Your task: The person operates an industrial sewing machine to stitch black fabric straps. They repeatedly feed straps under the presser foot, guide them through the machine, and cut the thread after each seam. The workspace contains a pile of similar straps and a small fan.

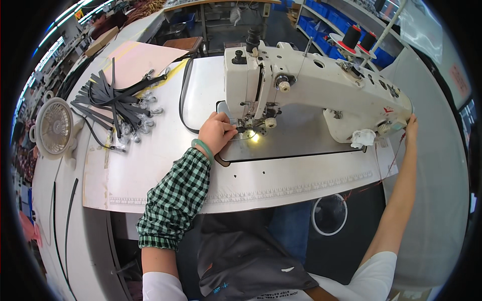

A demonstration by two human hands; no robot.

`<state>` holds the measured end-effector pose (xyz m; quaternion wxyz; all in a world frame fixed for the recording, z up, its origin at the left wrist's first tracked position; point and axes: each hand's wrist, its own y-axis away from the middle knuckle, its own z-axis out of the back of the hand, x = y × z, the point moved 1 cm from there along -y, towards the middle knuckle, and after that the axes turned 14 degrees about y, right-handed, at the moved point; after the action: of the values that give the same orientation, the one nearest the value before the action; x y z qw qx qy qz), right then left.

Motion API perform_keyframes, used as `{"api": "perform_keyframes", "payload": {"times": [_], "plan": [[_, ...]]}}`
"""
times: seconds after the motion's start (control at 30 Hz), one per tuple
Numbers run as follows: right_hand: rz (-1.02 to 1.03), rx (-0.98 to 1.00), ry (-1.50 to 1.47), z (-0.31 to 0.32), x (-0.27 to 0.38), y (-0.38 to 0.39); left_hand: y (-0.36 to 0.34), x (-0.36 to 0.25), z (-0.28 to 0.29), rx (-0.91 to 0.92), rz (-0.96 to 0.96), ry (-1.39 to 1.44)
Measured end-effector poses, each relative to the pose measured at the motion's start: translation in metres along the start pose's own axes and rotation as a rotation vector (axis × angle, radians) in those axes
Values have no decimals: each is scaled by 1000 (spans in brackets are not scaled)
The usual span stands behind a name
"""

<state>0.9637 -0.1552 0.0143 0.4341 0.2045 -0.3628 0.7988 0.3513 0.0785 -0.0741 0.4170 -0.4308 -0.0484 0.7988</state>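
My left hand (217,131), wearing a green bangle, pinches a black strap (183,108) at the lit presser foot and needle (249,125) of a white sewing machine (306,90); the strap loops back to the left. At the machine's far right end, my right hand (410,125) grips the handwheel, its fingertips partly hidden. Left of the machine, a pile of dark straps with clear-wrapped ends (113,103) lies over pink and yellow sheets (128,60) on the white table (256,185).
A small fan (55,128) and thin black strips (68,220) are on the left-hand surface. Thread spools (351,37) stand behind the machine, near shelves of blue bins (316,30). A stool (178,42) is beyond the table. A co-worker (100,25) is at far upper left.
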Motion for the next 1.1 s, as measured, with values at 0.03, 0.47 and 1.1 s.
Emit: {"api": "perform_keyframes", "payload": {"times": [0.03, 0.47, 1.1], "plan": [[-16, -13, -7, 0, 1, 0, 0, 0, 0, 1, -2, 1], [-79, -86, -640, -53, -25, 44, 4, -5, 0, -18, 53, -56], [53, -182, -86, -31, -43, 14, 0, -7, -2, -15, 69, -69]]}}
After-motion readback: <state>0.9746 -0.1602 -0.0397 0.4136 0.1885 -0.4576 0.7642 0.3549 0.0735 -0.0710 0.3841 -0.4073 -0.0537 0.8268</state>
